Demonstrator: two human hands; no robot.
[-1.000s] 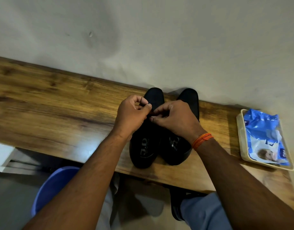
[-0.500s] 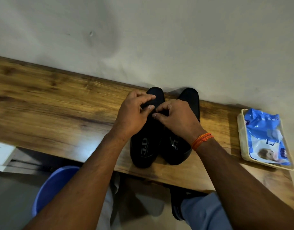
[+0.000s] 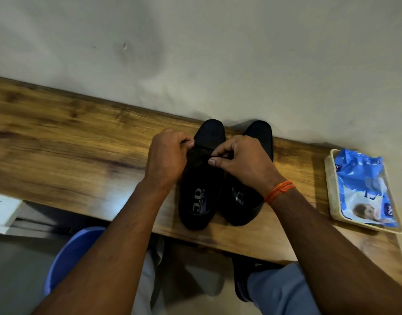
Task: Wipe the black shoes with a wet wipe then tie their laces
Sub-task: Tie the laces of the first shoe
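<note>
Both hands work over the left shoe [image 3: 201,178] of a black pair. The left hand [image 3: 167,158] has its fingers curled tight at the shoe's left edge, apparently gripping a lace end, though the lace itself is too dark to make out against the shoe. The right hand [image 3: 241,160] pinches thumb against curled forefinger above the shoe's throat, holding what looks like the other dark lace [image 3: 204,153]. An orange thread band [image 3: 279,191] circles the right wrist. The shoes are smooth, matte black, with rounded toes pointing toward the wall [image 3: 195,53] and open heels toward the person; pale lettering shows on the insoles. The right shoe [image 3: 257,142] stands just beside the left one, touching it along the inner side, and is partly covered by the right hand and wrist. Both stand upright on a wooden table [image 3: 70,144] with a warm, streaky brown grain, set against a plain, dull plaster wall. Well apart to the right, a shallow cream tray [image 3: 329,192] with rounded corners holds a crinkled blue and white wet wipe pack [image 3: 363,187]. Below the table edge are a blue plastic stool [image 3: 68,253] and the person's blue trouser leg [image 3: 279,292].
</note>
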